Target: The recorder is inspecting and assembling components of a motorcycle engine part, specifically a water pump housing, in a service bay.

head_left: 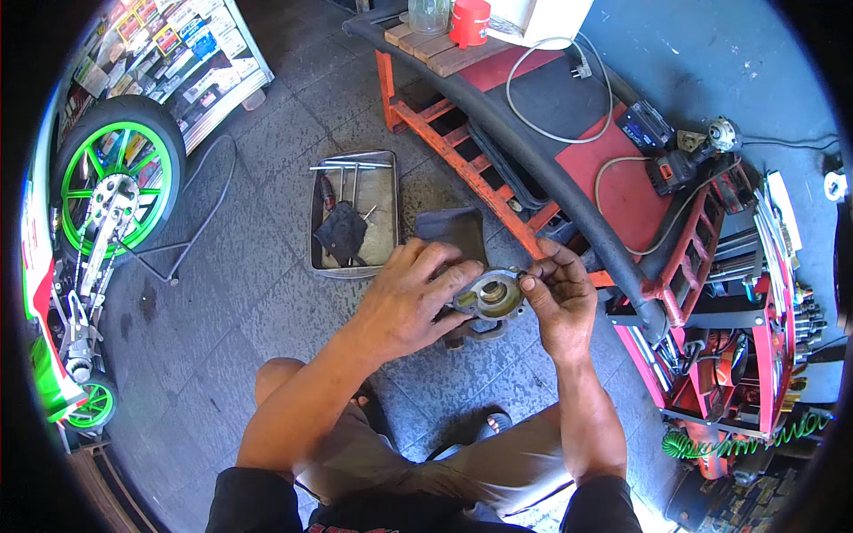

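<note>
A cast metal housing [498, 298] with a round bore is held up above the floor in front of my body. My left hand [413, 302] grips it from the left, fingers bent over its edge. My right hand [560, 306] pinches its right side, thumb toward me and fingers curled behind. Another grey metal piece shows just below the housing, partly hidden by it. Beyond my hands a dark tray [449, 226] rests on the floor, beside a steel tray [388, 222] holding rods, a tool and a dark cloth.
A red-framed bench [613, 186] with cables and power tools runs along the right, above a tool trolley [662, 400] and coiled green hose [693, 444]. A motorcycle's green-rimmed wheel [160, 186] is at left, near a display cabinet [253, 58].
</note>
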{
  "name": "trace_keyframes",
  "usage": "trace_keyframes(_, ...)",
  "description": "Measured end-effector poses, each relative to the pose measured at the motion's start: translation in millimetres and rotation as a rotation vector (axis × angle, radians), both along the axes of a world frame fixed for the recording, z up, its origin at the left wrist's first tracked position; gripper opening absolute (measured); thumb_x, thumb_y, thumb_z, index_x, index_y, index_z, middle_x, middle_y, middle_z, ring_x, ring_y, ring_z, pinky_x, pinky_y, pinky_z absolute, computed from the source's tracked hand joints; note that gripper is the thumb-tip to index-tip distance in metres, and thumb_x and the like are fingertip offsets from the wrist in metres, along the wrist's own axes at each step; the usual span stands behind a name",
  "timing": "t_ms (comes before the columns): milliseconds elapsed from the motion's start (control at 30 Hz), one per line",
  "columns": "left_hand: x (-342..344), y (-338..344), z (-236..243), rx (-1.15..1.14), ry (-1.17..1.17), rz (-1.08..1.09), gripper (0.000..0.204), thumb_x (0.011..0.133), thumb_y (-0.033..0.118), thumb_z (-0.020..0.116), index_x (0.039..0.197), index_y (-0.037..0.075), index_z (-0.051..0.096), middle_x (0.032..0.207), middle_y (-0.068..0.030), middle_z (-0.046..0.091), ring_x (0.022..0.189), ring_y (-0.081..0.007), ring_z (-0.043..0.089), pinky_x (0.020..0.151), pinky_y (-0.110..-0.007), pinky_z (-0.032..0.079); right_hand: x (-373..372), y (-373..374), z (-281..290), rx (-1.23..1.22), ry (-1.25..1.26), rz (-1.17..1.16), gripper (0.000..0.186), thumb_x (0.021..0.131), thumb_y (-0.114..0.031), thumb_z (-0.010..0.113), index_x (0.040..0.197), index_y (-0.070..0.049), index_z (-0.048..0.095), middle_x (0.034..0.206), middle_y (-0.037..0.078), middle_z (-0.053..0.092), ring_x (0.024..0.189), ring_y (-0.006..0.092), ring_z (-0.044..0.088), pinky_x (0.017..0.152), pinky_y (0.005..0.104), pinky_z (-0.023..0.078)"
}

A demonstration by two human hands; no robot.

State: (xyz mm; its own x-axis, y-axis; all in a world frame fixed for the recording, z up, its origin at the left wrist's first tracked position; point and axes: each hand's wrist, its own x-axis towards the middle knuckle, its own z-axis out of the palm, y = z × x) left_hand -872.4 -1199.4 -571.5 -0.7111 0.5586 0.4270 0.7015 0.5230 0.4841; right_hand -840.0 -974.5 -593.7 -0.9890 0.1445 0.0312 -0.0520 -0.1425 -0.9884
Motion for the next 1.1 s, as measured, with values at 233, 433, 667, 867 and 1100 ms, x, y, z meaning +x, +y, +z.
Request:
trace_keyframes(233,-1,1,-11,0.115,-0.018,-0.061,0.059,0.064,0.022,0.086,0.116,0.008,0.062,0.107,-0.0100,0.055,0.098,-0.0312,0.054,0.083,-0.044,0.046,-6,9,-10,0.039,0.010,-0.064,0.043,0.089,0.003,0.066,0.131,0.001,0.055,0.090,0.002,0.062,0.080,0.0085,0.058,0.076,0.0231,0.048)
trace_keyframes(433,22,19,-16,0.128,-0.072,-0.104,0.061,0.063,0.026,0.087,0.116,0.006,0.062,0.104,-0.0111,0.057,0.096,-0.0324,0.055,0.082,-0.043,0.046,-25,39,-46,-0.037,-0.179,-0.015,0.035,0.092,-0.012,0.063,0.124,0.002,0.059,0.083,0.004,0.064,0.073,0.0097,0.057,0.066,0.0222,0.044)
trace_keyframes(667,13,7,-8,0.130,-0.116,0.004,0.060,0.066,0.029,0.086,0.115,0.006,0.062,0.104,-0.0122,0.056,0.099,-0.0332,0.055,0.085,-0.045,0.046,-18,36,-94,0.701,0.083,0.608,0.047,0.080,-0.017,0.073,0.121,0.000,0.060,0.094,0.008,0.070,0.081,0.0229,0.064,0.076,0.0333,0.052)
trace_keyframes(867,-17,-33,3,0.228,-0.096,0.371,0.060,0.065,0.020,0.088,0.115,0.000,0.062,0.103,-0.0137,0.059,0.091,-0.0300,0.061,0.082,-0.041,0.051,-18,18,-73,0.978,-0.365,0.635,0.054,0.085,-0.022,0.072,0.131,0.000,0.056,0.109,0.025,0.069,0.104,0.0388,0.066,0.091,0.0452,0.050)
trace_keyframes(1100,-16,-42,4,0.222,-0.047,0.488,0.058,0.066,0.019,0.088,0.113,-0.002,0.061,0.101,-0.0146,0.058,0.086,-0.0285,0.062,0.076,-0.038,0.053,-28,9,-72,1.005,-0.381,0.653,0.053,0.087,-0.020,0.071,0.133,0.001,0.055,0.107,0.023,0.070,0.102,0.0362,0.068,0.090,0.0428,0.051)
